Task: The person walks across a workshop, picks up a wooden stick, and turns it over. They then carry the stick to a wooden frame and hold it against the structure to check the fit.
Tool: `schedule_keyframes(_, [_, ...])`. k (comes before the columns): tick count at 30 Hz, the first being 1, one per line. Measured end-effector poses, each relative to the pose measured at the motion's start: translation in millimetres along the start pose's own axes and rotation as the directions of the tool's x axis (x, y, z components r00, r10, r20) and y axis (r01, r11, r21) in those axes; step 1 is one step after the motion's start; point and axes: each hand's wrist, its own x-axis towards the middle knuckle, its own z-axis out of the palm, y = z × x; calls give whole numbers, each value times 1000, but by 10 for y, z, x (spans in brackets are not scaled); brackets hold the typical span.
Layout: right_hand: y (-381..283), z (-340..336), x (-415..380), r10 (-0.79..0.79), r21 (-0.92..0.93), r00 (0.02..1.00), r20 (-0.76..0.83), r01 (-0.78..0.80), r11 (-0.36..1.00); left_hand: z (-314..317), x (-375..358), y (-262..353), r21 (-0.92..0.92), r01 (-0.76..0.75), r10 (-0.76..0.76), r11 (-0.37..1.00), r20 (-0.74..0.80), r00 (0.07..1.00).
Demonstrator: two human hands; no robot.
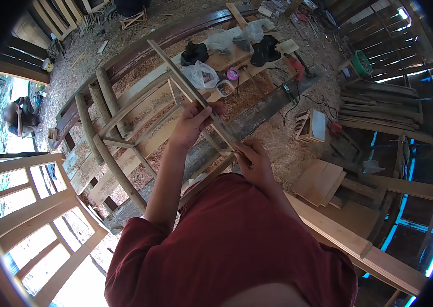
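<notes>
A long thin wooden strip (175, 71) runs from upper left down toward my body. My left hand (194, 123) grips it near the middle, fingers wrapped around it. My right hand (255, 162) closes on its lower end, close to my red shirt. Below the strip lies a wooden frame (124, 117) of rounded poles and slats on sawdust-covered boards.
A workbench (226, 59) behind holds plastic bags (202, 74), black cloths, a tape measure and a red power tool (294, 66). Stacked planks (380, 110) lie at right, a pale window frame (37, 225) at lower left. Another person sits far left outside.
</notes>
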Motion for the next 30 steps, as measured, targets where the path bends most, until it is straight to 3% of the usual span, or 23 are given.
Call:
schedule_keyframes(4, [-13,-23,-25,60,74,998,-17,-58,996,59,-9,9,130,15,-2,991,-105,995])
schedule_keyframes(8, [25,-24,-41,-21,-5,999,-26,21,1000,90,39,-49,260,17,39,966,-209,977])
schedule_keyframes(19, [-5,-39,-103,155,33,986,-58,-153,988,247,74,-49,337,47,14,940,-176,984])
schedule_keyframes(22, [14,-13,-107,170,68,985,-35,-168,983,363,45,-50,278,4,41,960,-156,987])
schedule_keyframes(25, [200,168,-193,232,318,967,-109,-187,929,295,52,-95,172,13,9,985,-123,992])
schedule_keyframes(28, [304,162,-158,161,300,984,-77,-131,945,102,57,-239,-71,40,-40,997,7,999])
schedule_keyframes(30, [276,154,-160,308,445,951,-6,-274,853,54,31,-251,-140,38,-35,989,25,999])
